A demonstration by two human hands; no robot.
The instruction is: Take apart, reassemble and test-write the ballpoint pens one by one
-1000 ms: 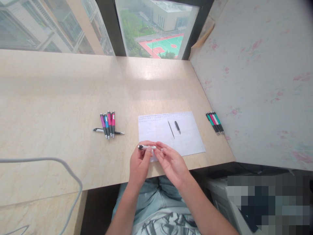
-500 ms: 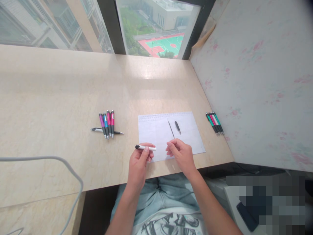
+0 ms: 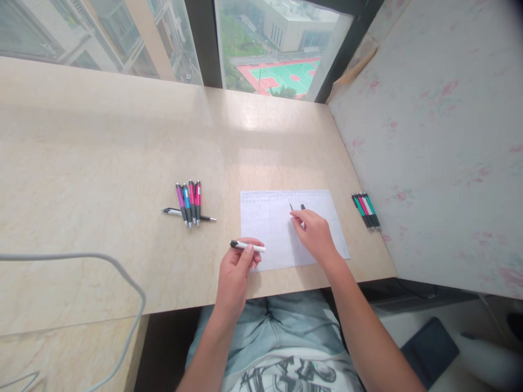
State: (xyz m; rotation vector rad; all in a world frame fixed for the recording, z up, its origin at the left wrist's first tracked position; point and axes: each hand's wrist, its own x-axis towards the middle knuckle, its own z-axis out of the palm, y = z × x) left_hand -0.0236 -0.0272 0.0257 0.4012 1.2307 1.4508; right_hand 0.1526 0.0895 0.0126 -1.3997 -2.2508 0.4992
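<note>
My left hand (image 3: 239, 267) holds a white pen barrel (image 3: 255, 248) with a black clip end, pinched between thumb and fingers above the paper's left edge. Over the middle of the written-on white paper (image 3: 273, 234), my right hand (image 3: 314, 231) has thumb and fingertips closed at a thin dark pen refill (image 3: 291, 207). Only the refill's far end shows; my hand covers the rest. Just beyond my right knuckles, the top of a black pen grip section (image 3: 303, 207) peeks out, mostly hidden.
Left of the paper, several purple, blue and pink pens (image 3: 192, 204) lie across a white-and-black pen (image 3: 171, 211). Several green, pink and white pens (image 3: 366, 211) lie near the wallpapered wall (image 3: 441, 163). A grey cable (image 3: 118, 265) crosses the table's left side.
My right hand has moved forward over the paper to the refill, now covering most of it and the black grip section. My left hand still holds the barrel. The view has shifted slightly.
</note>
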